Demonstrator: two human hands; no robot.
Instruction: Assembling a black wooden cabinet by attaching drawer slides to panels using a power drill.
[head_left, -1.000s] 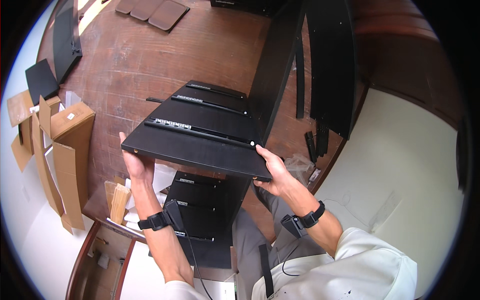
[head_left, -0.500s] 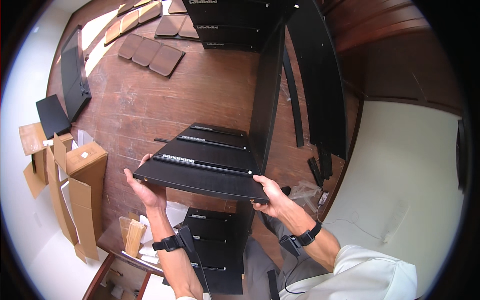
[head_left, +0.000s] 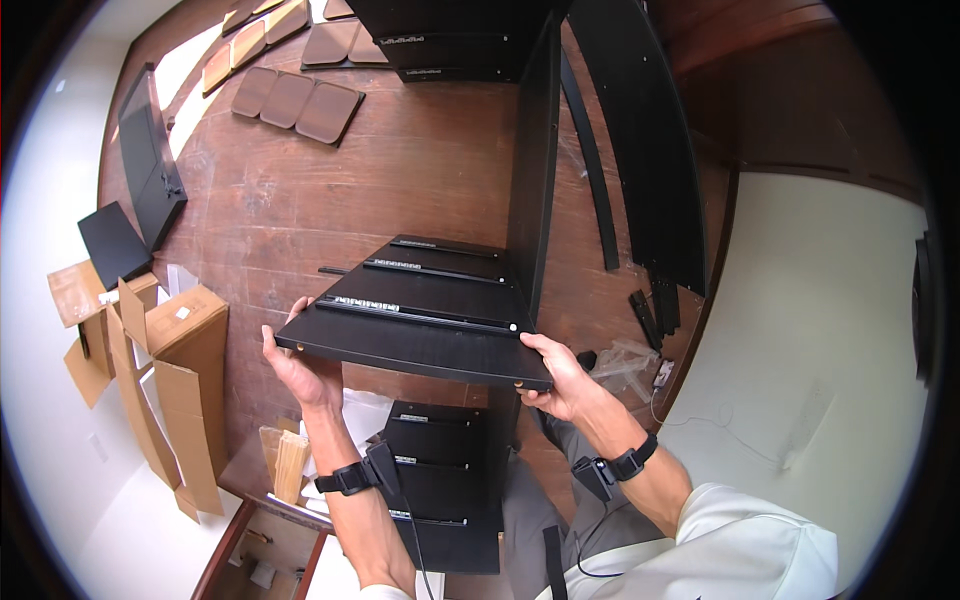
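Observation:
A black furniture panel [head_left: 420, 354] with three metal drawer slides [head_left: 425, 317] across its face is held between my two hands. My left hand [head_left: 308, 378] wraps the near left corner, its thumb at the edge and other fingers partly hidden behind the board. At the near right corner, my right hand [head_left: 562, 378] grips with the thumb on top and fingers underneath. The held panel's right side lies close against a long upright black board [head_left: 532, 150]; whether they are joined I cannot tell. Below it, near my legs, stands another black panel with slides [head_left: 435, 440].
Opened cardboard boxes [head_left: 195, 340] stand at the left beside a bundle of wooden strips [head_left: 291, 466]. Brown three-part panels [head_left: 297, 103] lie on the far floor. A long black board [head_left: 640, 140], dark strips and clear plastic [head_left: 625, 368] lie at the right.
The whole view has shifted slightly. The held panel and both hands now appear a little higher and farther right, with the same grip at both corners.

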